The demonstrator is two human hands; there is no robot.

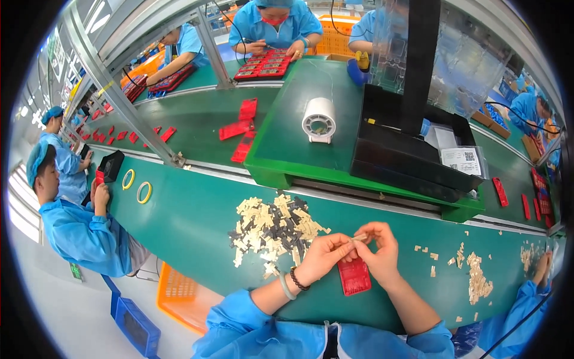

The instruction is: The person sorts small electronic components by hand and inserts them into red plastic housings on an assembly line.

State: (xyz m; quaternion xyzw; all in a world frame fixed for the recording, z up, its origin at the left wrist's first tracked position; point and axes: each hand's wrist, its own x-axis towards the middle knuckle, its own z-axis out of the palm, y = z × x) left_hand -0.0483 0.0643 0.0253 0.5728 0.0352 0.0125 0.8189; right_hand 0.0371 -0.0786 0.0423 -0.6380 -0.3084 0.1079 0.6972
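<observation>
My left hand [326, 256], with a pale bangle and a dark bead bracelet at the wrist, meets my right hand [381, 250] above the table. The fingertips of both pinch a small cream flat piece [359, 237]. Just under them a shallow red rectangular plastic case [355, 280] lies on the green table, its far end partly covered by my fingers. A loose heap of small cream and black pieces [272, 230] spreads left of my hands. Farther right lies a smaller scatter of cream pieces [478, 280].
Beyond the table, red cases [242, 130] lie on a green conveyor [203, 113]. A raised green stand [311, 158] holds a white fan [319, 119] and a black bin [406, 161]. An orange crate [182, 296] stands below left. Co-workers sit around; one person's hand [543, 267] rests far right.
</observation>
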